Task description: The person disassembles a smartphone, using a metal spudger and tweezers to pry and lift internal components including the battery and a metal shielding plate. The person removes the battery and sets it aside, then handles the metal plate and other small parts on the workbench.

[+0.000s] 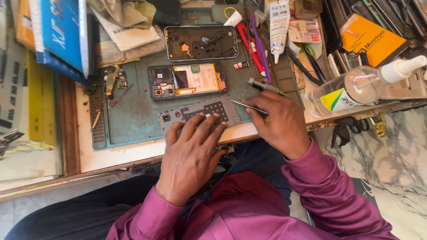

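A white tabletop [120, 155] with a wooden front edge is covered in its middle by a grey-green repair mat [133, 115]. A clear spray bottle [356, 86] is laid on its side at the right. An orange box [371, 38] is seen at the far right corner, and a blue packet [62, 31] at the far left. A white glue tube [279, 24] is laid beyond the mat.

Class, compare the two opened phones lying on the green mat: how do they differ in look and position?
The upper phone lies farther from the person and shows a mostly dark, bare inside; the lower phone lies nearer and holds a large pale battery with orange tabs. The upper phone has a shiny metal rim; the lower phone's edge looks dark. Both lie flat, lengthwise, backs removed, untouched by either hand.
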